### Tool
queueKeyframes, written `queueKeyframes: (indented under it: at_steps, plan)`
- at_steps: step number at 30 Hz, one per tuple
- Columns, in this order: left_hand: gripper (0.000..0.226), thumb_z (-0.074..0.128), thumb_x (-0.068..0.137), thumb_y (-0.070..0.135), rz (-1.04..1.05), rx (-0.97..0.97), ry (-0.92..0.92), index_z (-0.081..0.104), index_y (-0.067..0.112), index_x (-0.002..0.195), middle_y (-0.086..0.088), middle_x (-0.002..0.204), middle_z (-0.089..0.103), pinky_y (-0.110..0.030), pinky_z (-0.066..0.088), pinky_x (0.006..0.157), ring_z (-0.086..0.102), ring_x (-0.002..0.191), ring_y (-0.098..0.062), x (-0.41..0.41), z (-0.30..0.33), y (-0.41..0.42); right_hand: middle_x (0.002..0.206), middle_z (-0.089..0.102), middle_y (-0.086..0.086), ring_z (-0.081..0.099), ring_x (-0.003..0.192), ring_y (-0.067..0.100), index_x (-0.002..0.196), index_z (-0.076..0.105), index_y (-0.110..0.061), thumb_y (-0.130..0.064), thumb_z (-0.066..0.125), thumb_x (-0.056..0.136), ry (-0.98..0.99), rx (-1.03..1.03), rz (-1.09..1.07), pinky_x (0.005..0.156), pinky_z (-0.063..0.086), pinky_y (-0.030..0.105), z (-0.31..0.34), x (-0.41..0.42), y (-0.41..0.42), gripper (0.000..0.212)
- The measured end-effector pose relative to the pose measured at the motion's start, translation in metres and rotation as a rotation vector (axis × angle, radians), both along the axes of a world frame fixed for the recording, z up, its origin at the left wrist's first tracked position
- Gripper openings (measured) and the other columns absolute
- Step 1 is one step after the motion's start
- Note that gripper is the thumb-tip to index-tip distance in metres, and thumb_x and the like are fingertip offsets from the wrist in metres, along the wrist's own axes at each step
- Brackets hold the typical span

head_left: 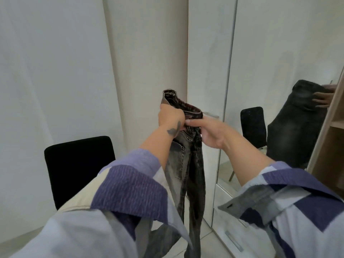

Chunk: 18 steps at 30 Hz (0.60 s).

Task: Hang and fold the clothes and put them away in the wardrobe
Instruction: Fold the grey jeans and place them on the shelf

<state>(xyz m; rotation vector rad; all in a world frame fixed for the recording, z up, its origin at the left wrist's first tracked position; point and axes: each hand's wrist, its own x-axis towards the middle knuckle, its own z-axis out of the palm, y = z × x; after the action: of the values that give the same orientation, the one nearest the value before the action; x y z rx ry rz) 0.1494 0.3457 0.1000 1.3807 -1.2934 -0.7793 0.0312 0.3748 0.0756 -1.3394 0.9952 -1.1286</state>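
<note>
Faded grey-black jeans (188,164), black chair (78,170), purple-and-pale-blue checked sleeves (130,192), white wardrobe (206,71).

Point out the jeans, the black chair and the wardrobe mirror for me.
jeans (188,170): head view, on the hanging legs below the hands.
black chair (78,164): head view, middle of the backrest.
wardrobe mirror (275,53): head view, upper glass.

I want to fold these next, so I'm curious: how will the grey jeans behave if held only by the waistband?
Probably floppy: the jeans hang limp from the waistband, legs trailing to the floor. Likely fairly heavy for cloth, since both the left hand and right hand grip the top. Denim looks unlikely to slip.
</note>
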Motion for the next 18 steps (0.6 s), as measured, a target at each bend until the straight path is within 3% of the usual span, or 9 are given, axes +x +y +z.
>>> queueKeyframes:
  at_steps: [3,6,8,11,14,16,18]
  plan:
    - [0.016,0.044,0.091,0.007,-0.047,-0.011,0.050,0.048,0.004,0.106,-0.010,0.103,0.058,-0.035,0.052,0.085,0.059,0.101,-0.029,0.000,0.008,0.006,0.106,0.070,0.005,0.062,0.108,0.021,0.113,0.062,-0.015,0.021,0.051,0.078,0.170,-0.099,-0.077,0.097,0.046,0.035,-0.001,0.010,-0.006,0.051]
    - [0.026,0.046,0.085,0.017,-0.099,-0.085,-0.012,0.046,0.009,0.110,-0.013,0.110,0.061,-0.046,0.054,0.085,0.062,0.097,-0.031,0.011,0.002,-0.002,0.105,0.066,0.010,0.061,0.102,0.025,0.116,0.059,-0.008,0.019,0.051,0.075,0.239,-0.170,-0.354,0.089,0.049,0.034,-0.001,0.018,-0.018,0.049]
    - [0.021,0.041,0.090,0.028,-0.175,-0.112,0.014,0.046,0.014,0.104,-0.010,0.103,0.067,-0.045,0.053,0.089,0.065,0.096,-0.029,0.020,-0.004,-0.003,0.105,0.065,0.007,0.060,0.100,0.022,0.117,0.055,-0.010,0.014,0.052,0.073,0.218,-0.191,-0.408,0.088,0.051,0.036,0.002,0.019,-0.020,0.050]
    - [0.025,0.044,0.096,0.033,-0.103,-0.174,-0.072,0.045,0.013,0.112,-0.003,0.103,0.062,-0.041,0.047,0.095,0.059,0.106,-0.027,0.039,-0.015,-0.003,0.105,0.056,0.006,0.053,0.096,0.018,0.124,0.043,-0.013,0.013,0.049,0.079,0.191,-0.185,-0.457,0.064,0.046,0.025,0.012,0.012,-0.014,0.052]
    - [0.073,0.066,0.081,0.048,0.044,-0.193,-0.180,0.030,0.014,0.135,-0.006,0.133,0.041,-0.043,0.037,0.107,0.041,0.126,-0.025,0.057,-0.033,-0.006,0.108,0.055,0.009,0.054,0.096,0.022,0.126,0.043,-0.014,0.010,0.047,0.078,0.136,-0.202,-0.471,0.059,0.042,0.026,0.023,0.001,-0.007,0.054]
    - [0.100,0.072,0.071,0.056,-0.037,-0.103,-0.089,0.015,0.016,0.143,-0.006,0.144,0.031,-0.042,0.032,0.112,0.034,0.133,-0.024,0.063,-0.040,-0.003,0.105,0.056,0.009,0.056,0.092,0.021,0.125,0.045,-0.013,0.009,0.045,0.076,0.081,-0.202,-0.484,0.061,0.045,0.027,0.030,-0.007,-0.001,0.053]
    - [0.105,0.074,0.068,0.057,-0.177,-0.053,0.054,0.011,0.022,0.144,-0.004,0.139,0.040,-0.038,0.037,0.108,0.043,0.127,-0.023,0.061,-0.042,0.000,0.102,0.057,0.010,0.057,0.091,0.023,0.123,0.048,-0.010,0.009,0.045,0.074,0.026,-0.194,-0.504,0.066,0.050,0.030,0.036,-0.019,0.004,0.053]
